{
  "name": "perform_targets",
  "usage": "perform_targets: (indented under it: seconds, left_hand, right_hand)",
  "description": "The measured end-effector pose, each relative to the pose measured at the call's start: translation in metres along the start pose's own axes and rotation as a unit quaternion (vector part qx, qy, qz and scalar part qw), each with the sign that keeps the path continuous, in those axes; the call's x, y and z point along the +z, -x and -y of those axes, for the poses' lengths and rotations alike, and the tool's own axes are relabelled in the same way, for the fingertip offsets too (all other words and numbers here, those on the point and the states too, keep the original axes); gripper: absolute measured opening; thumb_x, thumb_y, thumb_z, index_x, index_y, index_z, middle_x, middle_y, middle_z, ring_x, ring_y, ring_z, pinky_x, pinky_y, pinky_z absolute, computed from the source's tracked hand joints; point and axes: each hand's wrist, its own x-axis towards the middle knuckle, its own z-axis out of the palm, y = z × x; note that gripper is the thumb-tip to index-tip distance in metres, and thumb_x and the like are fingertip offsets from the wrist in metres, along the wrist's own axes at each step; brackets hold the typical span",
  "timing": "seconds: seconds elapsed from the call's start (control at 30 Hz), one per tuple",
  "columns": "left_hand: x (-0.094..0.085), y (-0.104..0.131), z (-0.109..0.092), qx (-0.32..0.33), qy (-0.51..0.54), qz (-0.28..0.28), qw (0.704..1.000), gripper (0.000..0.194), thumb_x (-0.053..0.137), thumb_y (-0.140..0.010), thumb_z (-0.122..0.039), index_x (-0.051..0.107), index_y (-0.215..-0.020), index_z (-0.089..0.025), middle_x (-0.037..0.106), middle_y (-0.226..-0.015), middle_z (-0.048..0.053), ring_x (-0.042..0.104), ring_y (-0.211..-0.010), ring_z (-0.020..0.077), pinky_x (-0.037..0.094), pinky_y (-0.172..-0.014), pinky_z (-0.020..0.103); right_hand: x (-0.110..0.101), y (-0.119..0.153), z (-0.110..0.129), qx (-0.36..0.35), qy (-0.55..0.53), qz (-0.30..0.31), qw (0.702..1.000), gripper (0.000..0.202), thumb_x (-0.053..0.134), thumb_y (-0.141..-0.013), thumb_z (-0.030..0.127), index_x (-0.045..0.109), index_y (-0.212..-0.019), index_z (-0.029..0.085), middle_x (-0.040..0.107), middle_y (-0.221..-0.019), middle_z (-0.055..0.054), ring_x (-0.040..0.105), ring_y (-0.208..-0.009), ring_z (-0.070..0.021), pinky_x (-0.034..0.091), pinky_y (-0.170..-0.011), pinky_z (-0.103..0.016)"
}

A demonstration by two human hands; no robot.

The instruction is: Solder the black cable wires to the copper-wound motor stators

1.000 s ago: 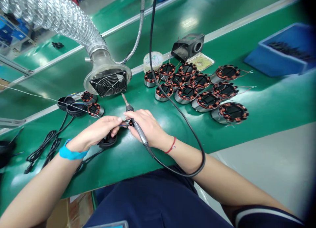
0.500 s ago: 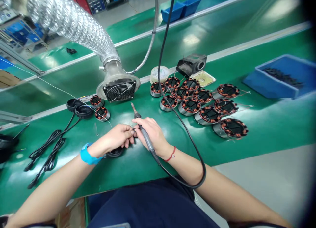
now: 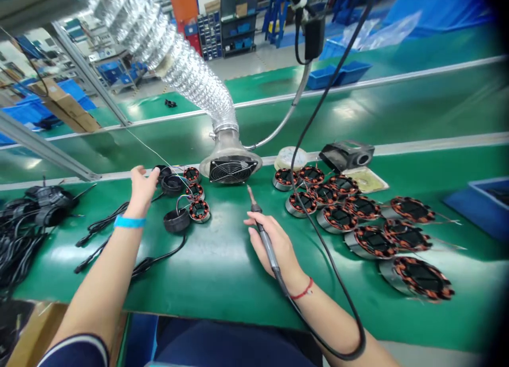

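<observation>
My right hand holds a soldering iron, its tip pointing up and away, below the fume fan. At the left my left hand is raised beside the black round housings, thumb and fingers apart; whether it touches the rearmost one is unclear. A nearer black housing has its cable trailing toward me and is wired to a copper-wound stator. Two more stators stand behind that one. A thin strand of solder wire hangs down toward them.
Several stators stand in a group at the right, crossed by the iron's black cable. Behind them are a grey metal block and a yellowish sponge tray. A blue bin is far right; black cabled parts lie far left.
My left hand has moved from beside my right hand to the back left. The housing and stator once near my hands now stand at the left. The view has shifted; my right hand still holds the iron.
</observation>
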Motion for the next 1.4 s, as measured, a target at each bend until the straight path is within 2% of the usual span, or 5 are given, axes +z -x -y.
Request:
perform_targets:
  seconds: [0.27, 0.53, 0.87, 1.17, 1.4]
  left_hand:
    - [-0.003, -0.03, -0.103, -0.013, 0.248, 0.214, 0.945, 0.017, 0.045, -0.097, -0.013, 0.059, -0.087, -0.013, 0.041, -0.054, -0.006, 0.032, -0.042, 0.0032, 0.027, -0.039, 0.014]
    - [0.024, -0.02, -0.207, 0.228, 0.454, 0.154, 0.848, 0.026, 0.035, -0.103, -0.027, 0.059, -0.098, -0.019, 0.067, -0.095, 0.004, 0.067, -0.096, 0.0119, 0.055, -0.08, 0.019]
    - [0.054, 0.011, -0.078, 0.167, -0.038, 0.238, 0.956, 0.024, 0.063, -0.079, -0.021, 0.057, -0.101, -0.014, 0.063, -0.09, 0.006, 0.062, -0.083, 0.0187, 0.051, -0.082, 0.036]
    - [0.027, 0.068, -0.011, 0.373, -0.426, 0.343, 0.749, 0.053, 0.059, -0.083, -0.015, 0.04, -0.132, -0.01, 0.055, -0.128, 0.018, 0.06, -0.111, 0.0295, 0.048, -0.094, 0.041]
    - [0.039, 0.069, -0.017, 0.33, -0.489, 0.29, 0.754, 0.05, 0.059, -0.082, -0.012, 0.043, -0.129, -0.007, 0.053, -0.124, 0.022, 0.059, -0.112, 0.0334, 0.048, -0.09, 0.041]
  right_hand:
    - [-0.001, 0.0, -0.012, 0.023, 0.027, -0.067, 0.997, 0.028, 0.05, -0.092, 0.016, 0.057, -0.118, 0.022, 0.072, -0.092, -0.004, 0.069, -0.083, -0.0161, 0.058, -0.08, -0.031]
    - [-0.004, -0.001, -0.014, 0.045, 0.03, -0.142, 0.988, 0.024, 0.049, -0.093, 0.02, 0.059, -0.115, 0.022, 0.072, -0.089, -0.005, 0.069, -0.081, -0.0172, 0.058, -0.077, -0.032]
    - [-0.006, 0.001, -0.011, 0.041, 0.01, -0.147, 0.988, 0.025, 0.049, -0.093, 0.019, 0.059, -0.115, 0.022, 0.072, -0.09, -0.005, 0.068, -0.082, -0.0175, 0.058, -0.078, -0.034]
    - [-0.008, 0.003, -0.006, 0.043, -0.012, -0.137, 0.99, 0.028, 0.052, -0.091, 0.016, 0.06, -0.117, 0.025, 0.072, -0.093, -0.004, 0.068, -0.087, -0.0187, 0.057, -0.079, -0.035]
    - [-0.01, 0.002, -0.013, 0.054, 0.02, -0.134, 0.989, 0.024, 0.051, -0.092, 0.019, 0.06, -0.114, 0.023, 0.072, -0.09, -0.005, 0.068, -0.085, -0.0191, 0.057, -0.079, -0.036]
